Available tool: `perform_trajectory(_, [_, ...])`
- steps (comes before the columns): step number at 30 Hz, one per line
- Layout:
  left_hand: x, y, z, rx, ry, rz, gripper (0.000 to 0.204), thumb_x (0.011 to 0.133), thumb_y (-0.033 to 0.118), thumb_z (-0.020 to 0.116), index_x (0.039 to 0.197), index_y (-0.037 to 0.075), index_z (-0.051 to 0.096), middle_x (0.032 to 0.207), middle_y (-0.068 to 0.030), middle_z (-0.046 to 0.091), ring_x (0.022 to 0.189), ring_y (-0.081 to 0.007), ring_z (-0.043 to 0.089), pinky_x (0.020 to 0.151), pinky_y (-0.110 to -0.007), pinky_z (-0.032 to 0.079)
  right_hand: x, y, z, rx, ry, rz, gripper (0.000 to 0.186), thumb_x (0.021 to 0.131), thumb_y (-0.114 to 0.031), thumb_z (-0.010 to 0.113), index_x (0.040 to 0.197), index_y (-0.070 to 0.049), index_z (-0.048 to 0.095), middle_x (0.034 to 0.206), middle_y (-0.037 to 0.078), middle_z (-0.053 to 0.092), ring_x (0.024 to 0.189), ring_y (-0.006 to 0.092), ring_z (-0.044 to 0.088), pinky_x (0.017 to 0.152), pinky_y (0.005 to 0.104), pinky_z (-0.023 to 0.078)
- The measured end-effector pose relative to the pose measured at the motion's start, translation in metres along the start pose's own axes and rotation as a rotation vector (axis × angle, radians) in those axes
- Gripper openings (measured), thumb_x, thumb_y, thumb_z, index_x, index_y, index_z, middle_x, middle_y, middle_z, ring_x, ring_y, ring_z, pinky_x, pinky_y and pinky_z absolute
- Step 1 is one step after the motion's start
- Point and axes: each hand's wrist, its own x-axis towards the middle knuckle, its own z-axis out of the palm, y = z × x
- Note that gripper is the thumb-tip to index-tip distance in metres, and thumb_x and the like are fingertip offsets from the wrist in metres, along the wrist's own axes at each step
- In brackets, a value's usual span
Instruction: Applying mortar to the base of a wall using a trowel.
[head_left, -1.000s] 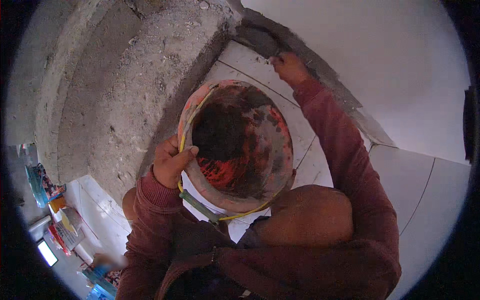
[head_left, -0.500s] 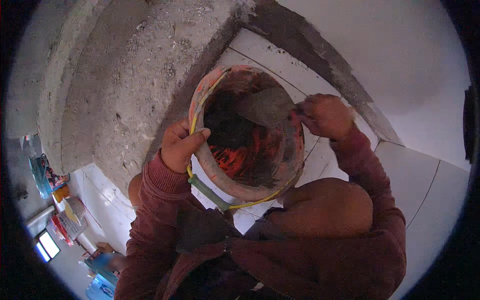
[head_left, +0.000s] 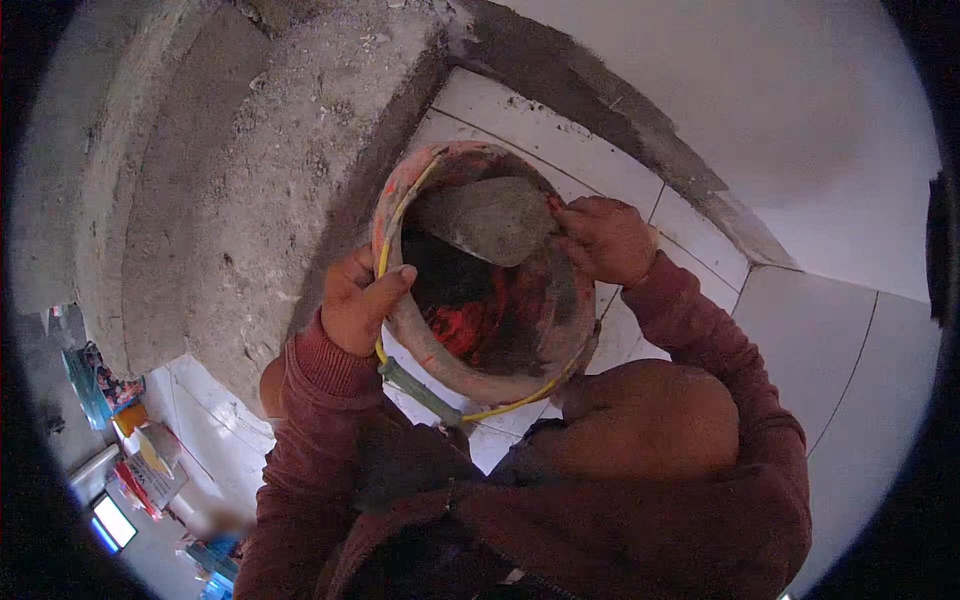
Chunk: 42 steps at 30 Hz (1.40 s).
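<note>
Lettering (head_left: 148,478) marks a pale panel (head_left: 168,487); left hand (head_left: 358,302) grips the bucket (head_left: 562,320).

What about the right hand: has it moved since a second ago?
Yes: the right hand has moved down-frame, away from the dark band along the wall, to the bucket.

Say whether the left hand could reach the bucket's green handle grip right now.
Likely yes, after releasing the bucket's rim: the left hand is close to the green handle grip, with nothing visibly blocking it.
</note>
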Motion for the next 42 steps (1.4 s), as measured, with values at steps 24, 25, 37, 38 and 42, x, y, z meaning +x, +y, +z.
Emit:
perform_trajectory(24, [-0.001,-0.008,-0.025,-0.141,0.033,-0.051,0.006,0.073,0.009,0.054,0.078,0.005,0.056,0.067,0.0038,0.052,0.059,-0.0055,0.046,0.055,-0.02,0.037,0.008,0.057,0.032,0.114,0.247,0.283,0.021,0.073,-0.02,0.056,0.085,-0.004,0.053,0.078,0.014,0.055,0.069,0.0306,0.054,0.06,0.0365,0.043])
perform_trajectory(25, [-0.003,-0.006,-0.024,-0.147,0.026,-0.054,0.007,0.073,0.008,0.054,0.078,0.004,0.056,0.068,0.0034,0.052,0.059,-0.0056,0.046,0.055,-0.02,0.037,0.014,0.067,0.041,0.073,0.213,0.356,0.021,0.075,-0.021,0.053,0.088,-0.005,0.053,0.077,0.015,0.055,0.071,0.0311,0.054,0.061,0.0388,0.044])
perform_trajectory(37, [-0.009,-0.01,-0.026,-0.188,0.021,-0.07,0.008,0.072,0.007,0.055,0.079,0.003,0.055,0.069,0.0033,0.051,0.062,-0.0052,0.044,0.058,-0.02,0.036,0.077,0.119,0.072,0.711,0.042,0.755,0.026,0.078,-0.026,0.048,0.078,-0.001,0.055,0.063,0.016,0.053,0.061,0.0301,0.052,0.058,0.0375,0.041])
perform_trajectory(38, [-0.011,-0.008,-0.026,-0.19,0.028,-0.071,0.008,0.072,0.007,0.055,0.079,0.003,0.055,0.069,0.0033,0.051,0.062,-0.0052,0.044,0.058,-0.02,0.036,0.072,0.109,0.062,0.501,0.106,0.631,0.026,0.078,-0.025,0.047,0.078,-0.001,0.055,0.064,0.016,0.053,0.062,0.0304,0.053,0.059,0.0385,0.041])
perform_trajectory(42, [-0.01,-0.011,-0.025,-0.191,0.038,-0.093,0.009,0.072,0.008,0.055,0.078,0.002,0.054,0.069,0.0026,0.052,0.061,-0.0059,0.045,0.057,-0.02,0.036,0.063,0.097,0.06,0.16,0.154,0.459,0.029,0.078,-0.029,0.047,0.081,-0.002,0.056,0.07,0.017,0.055,0.069,0.0329,0.055,0.064,0.0406,0.042])
